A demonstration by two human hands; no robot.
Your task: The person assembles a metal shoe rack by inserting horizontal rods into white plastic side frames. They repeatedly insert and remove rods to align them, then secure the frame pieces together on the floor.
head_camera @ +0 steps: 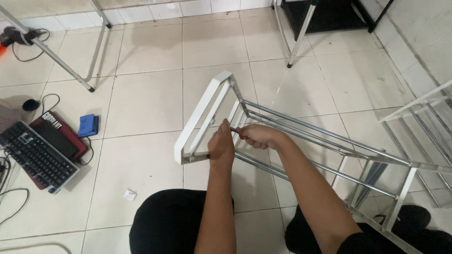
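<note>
Rack: long shiny metal rack [301, 141] with a white end frame lies tilted over the tiled floor [146, 99].
Left hand [221, 146]: closed around a thin bar by the white end.
Right hand [258, 136]: closed on the next bar, touching the left.

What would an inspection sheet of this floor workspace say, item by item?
Surface: pale tiled floor, with some smudges.
Job's things: metal rack of shiny rods with a white end frame, lying tilted across the person's lap.
Clutter: keyboard on a red pad, small blue box, scrap of paper, black mouse.
Hands: left hand and right hand both close together at a rod near the white frame; what the fingers pinch is too small to tell.
Cables: black cables by the keyboard and at the top left corner.
Surroundings: table legs, second rack at the right, white wall.
</note>
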